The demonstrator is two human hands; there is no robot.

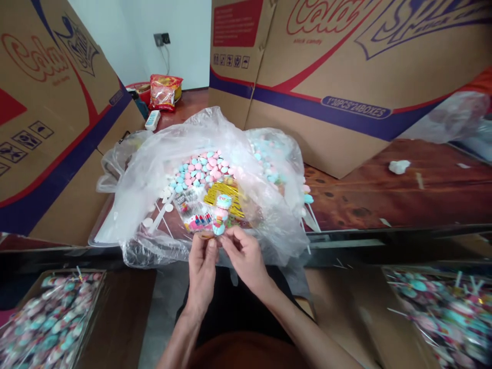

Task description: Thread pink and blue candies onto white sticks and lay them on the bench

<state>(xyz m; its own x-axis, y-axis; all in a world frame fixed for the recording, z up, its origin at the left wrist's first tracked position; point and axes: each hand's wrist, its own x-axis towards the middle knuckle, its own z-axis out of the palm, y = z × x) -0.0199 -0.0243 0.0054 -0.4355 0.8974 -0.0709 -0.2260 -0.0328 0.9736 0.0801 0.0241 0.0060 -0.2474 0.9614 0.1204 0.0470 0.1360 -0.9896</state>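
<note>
At centre frame, left hand (202, 266) and right hand (244, 254) pinch a pastel wrapped stick candy (221, 213); that fingertip-only grip could let it drop into the clear plastic bag (154, 169).

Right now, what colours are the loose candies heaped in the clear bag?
Pink and light blue candies, seen in the head view.

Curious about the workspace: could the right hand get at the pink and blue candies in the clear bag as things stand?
Probably yes: the candies lie just beyond the right hand in the open clear bag, but both hands pinch a stacked lollipop.
</note>
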